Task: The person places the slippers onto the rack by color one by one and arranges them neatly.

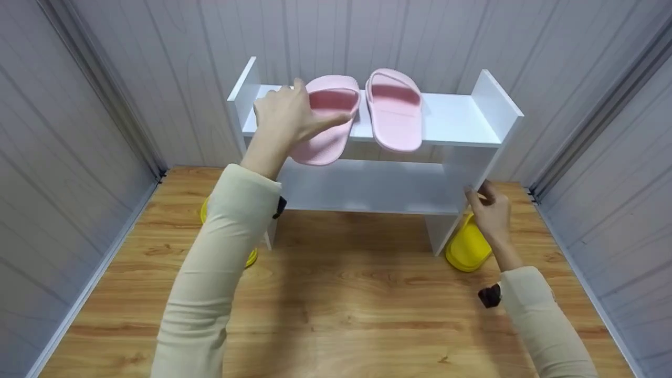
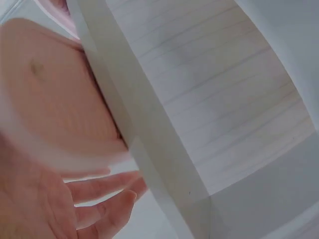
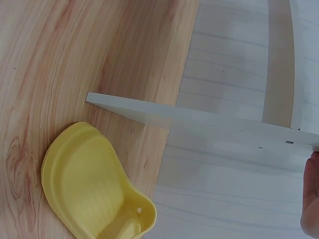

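Observation:
Two pink slippers stand side by side on the top board of a white shoe rack (image 1: 367, 186), their soles jutting past its front edge. My left hand (image 1: 286, 113) is at the left pink slipper (image 1: 328, 139), thumb stretched across it and fingers on its far left side. In the left wrist view, loosely bent fingers show beside the slipper (image 2: 55, 94); firm contact is unclear. The right pink slipper (image 1: 399, 126) stands untouched. Lower down, my right hand (image 1: 493, 210) pinches the front edge of the rack's right side panel (image 3: 214, 129), only partly showing in the right wrist view.
On the wooden floor (image 1: 346, 315), a yellow slipper (image 1: 467, 247) lies against the rack's right side. More yellow footwear (image 1: 252, 257) is partly hidden behind my left sleeve. Panelled walls (image 1: 619, 157) close in the back and both sides.

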`<state>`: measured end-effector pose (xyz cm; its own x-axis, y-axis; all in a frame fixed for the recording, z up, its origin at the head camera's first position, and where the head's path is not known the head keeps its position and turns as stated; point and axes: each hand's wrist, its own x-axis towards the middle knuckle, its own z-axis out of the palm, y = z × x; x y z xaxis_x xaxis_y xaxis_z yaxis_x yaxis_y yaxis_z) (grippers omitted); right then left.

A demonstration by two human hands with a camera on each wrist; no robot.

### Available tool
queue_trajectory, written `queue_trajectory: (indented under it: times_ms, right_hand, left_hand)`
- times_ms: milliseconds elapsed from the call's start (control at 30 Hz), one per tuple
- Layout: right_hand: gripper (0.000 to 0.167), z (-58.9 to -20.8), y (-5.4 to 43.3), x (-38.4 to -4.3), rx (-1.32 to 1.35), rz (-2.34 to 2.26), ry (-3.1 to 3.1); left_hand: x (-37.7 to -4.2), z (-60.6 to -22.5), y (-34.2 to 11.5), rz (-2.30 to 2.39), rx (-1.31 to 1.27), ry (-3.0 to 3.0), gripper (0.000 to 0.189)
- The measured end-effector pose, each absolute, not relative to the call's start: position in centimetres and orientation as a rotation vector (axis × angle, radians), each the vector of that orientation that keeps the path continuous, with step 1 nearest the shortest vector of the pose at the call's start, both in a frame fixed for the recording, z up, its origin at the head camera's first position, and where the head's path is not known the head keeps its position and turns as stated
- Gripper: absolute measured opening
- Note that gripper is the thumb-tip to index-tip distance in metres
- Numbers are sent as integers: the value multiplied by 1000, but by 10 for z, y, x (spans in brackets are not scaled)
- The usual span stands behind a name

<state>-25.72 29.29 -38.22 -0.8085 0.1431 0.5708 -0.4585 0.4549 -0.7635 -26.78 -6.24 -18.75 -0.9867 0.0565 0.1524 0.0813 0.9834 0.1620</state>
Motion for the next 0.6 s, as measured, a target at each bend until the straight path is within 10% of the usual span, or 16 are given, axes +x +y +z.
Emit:
queue_trajectory:
  times_ms: [600]
  right_hand:
    - [28,-379,298,-256,258,1348,-2143]
  left_hand:
    - [-223,-214,-111,-478,-478,-3006,107]
